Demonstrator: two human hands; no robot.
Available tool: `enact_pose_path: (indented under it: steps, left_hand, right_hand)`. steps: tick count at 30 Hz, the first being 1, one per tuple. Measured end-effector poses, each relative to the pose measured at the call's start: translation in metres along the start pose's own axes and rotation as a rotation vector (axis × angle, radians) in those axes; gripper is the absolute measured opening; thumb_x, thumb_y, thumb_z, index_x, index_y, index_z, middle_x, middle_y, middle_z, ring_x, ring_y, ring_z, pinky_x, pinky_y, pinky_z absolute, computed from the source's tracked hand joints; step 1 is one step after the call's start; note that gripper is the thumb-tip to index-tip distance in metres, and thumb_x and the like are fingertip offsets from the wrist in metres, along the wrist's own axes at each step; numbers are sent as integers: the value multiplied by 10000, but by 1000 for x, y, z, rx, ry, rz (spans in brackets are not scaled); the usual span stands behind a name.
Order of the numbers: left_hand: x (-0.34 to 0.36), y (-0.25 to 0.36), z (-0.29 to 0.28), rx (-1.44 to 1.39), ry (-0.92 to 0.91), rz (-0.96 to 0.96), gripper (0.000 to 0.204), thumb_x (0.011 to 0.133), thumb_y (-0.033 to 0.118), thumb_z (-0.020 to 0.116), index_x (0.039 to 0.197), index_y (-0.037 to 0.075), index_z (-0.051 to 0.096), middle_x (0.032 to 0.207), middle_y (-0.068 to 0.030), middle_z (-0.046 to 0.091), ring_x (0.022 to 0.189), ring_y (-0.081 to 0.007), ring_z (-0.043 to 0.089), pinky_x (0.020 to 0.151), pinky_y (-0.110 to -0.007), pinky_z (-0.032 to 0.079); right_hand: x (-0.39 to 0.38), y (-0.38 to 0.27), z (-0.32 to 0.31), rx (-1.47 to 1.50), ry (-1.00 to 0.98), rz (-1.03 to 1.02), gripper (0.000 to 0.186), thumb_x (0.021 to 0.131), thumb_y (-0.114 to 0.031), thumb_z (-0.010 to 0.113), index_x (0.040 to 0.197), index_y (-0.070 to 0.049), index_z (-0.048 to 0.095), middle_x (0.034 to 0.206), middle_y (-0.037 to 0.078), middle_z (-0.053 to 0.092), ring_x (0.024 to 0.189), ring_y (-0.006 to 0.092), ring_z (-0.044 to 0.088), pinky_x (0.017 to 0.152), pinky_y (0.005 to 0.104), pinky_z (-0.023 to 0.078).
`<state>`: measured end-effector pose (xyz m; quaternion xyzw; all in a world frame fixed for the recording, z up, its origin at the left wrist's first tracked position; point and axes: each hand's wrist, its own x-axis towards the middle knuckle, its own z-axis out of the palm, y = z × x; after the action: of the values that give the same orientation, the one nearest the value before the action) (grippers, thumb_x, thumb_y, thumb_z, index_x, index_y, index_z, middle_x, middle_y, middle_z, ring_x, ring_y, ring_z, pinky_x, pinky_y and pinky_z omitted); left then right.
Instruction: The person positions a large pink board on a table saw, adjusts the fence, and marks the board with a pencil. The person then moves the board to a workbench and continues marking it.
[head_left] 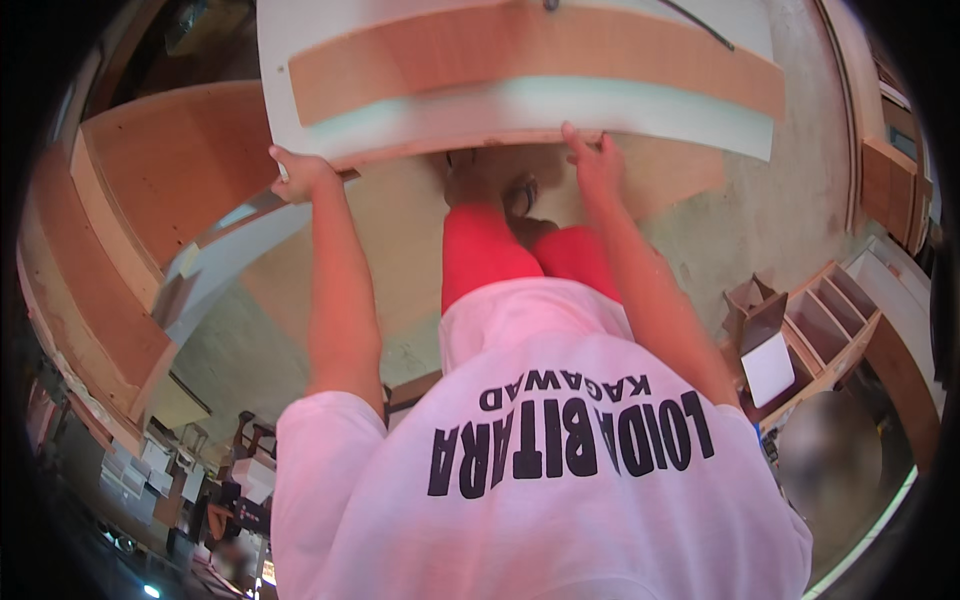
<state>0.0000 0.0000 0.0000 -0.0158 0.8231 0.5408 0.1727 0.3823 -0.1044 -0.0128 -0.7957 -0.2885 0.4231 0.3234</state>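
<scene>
In front of me is a large white panel [690,125], its near edge toward my body. A long brown wooden board [540,55] lies across its top. My left hand [303,177] is closed at the panel's near left corner, thumb up and the other fingers mostly hidden. Further right, my right hand [598,165] is closed on the same near edge, with a finger reaching over the top and the rest partly underneath. A thin dark rod [700,25] shows at the panel's far right.
Brown wooden panels [185,170] stand at the left, beside a curved pale strip [235,255]. A wooden shelf unit with compartments [830,315] is at the right, near a white rectangular piece [768,368]. A flat tan sheet [400,250] lies on the floor around my legs.
</scene>
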Motion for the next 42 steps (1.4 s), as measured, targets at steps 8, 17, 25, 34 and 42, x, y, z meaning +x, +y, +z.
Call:
enact_pose_path:
  steps: [8, 17, 25, 34, 42]
  left_hand:
    - [-17, 1, -19, 214, 32, 9, 572, 960, 509, 612, 1133, -22, 488, 1216, -255, 564, 1044, -393, 603, 912, -513, 483]
    - [-8, 0, -21, 266, 30, 43, 560, 965, 502, 605, 1146, -19, 503, 1206, -251, 575, 1010, -405, 625, 866, -521, 504]
    - [-28, 13, -30, 211, -26, -28, 558, 986, 508, 577, 1175, -9, 487, 1246, -227, 561, 1017, -399, 632, 864, -518, 526]
    - [-20, 12, -29, 206, -57, -34, 528, 993, 494, 565, 1151, -1, 469, 1237, -235, 553, 1014, -393, 631, 832, -514, 528]
    - [6, -10, -21, 196, -21, -24, 512, 986, 490, 566, 1128, 6, 479, 1174, -194, 593, 987, -383, 630, 834, -536, 490]
  right_hand:
    - [-11, -9, -16, -138, -30, 132, 576, 791, -513, 836, 1032, -6, 707, 845, 62, 697, 746, 173, 681, 713, 333, 537]
    - [-11, -30, -34, -68, -259, 237, 574, 848, -469, 809, 1187, -34, 650, 1181, 98, 639, 1101, 211, 618, 852, 429, 518]
    - [-40, -43, -36, 399, -225, 476, 449, 959, -365, 725, 1235, -53, 559, 1306, 169, 586, 1268, 301, 564, 929, 616, 502]
    - [-23, -5, -11, 263, 38, 210, 482, 910, -345, 788, 1228, -15, 638, 1165, 95, 635, 1072, 231, 637, 863, 434, 551]
    - [-8, 12, -8, 240, -15, 125, 593, 877, -409, 807, 1286, -7, 656, 1255, 72, 651, 1060, 235, 671, 907, 338, 550]
